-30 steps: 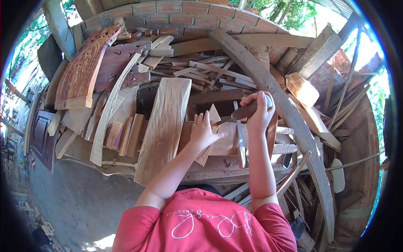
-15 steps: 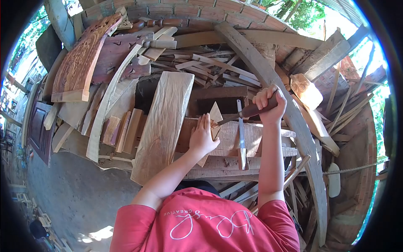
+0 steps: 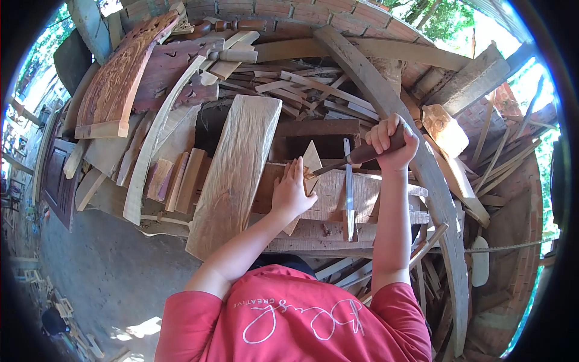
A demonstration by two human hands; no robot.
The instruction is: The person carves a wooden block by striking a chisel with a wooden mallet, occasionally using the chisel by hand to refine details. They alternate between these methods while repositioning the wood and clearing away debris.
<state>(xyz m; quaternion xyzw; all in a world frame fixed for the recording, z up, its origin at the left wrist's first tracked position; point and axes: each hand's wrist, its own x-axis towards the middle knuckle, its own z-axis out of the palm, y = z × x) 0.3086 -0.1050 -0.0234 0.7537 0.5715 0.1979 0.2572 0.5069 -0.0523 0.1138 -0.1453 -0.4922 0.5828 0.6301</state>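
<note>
My left hand [image 3: 292,196] presses on a pale wooden piece [image 3: 312,157] with a pointed top, its fingers close together and thumb at the right side. That piece rests on a thick, rough beam [image 3: 332,193]. My right hand [image 3: 393,143] is wrapped around the dark wooden handle [image 3: 368,153] of a chisel, raised to the right. The chisel's thin metal blade [image 3: 330,168] slants down left to the pointed piece, its tip beside my left fingers. Curly brown bits sit at the tip. A narrow metal tool [image 3: 348,190] with a hole at its top lies across the beam.
A wide, pale plank [image 3: 235,175] leans left of my left hand. Loose sticks [image 3: 301,84] are heaped behind the beam. A long curved timber [image 3: 431,172] passes close on the right. Carved boards [image 3: 123,78] stand at the far left.
My right hand has shifted slightly right and up with the chisel. My left hand stays on the pointed wooden piece. The whole view has shifted a little.
</note>
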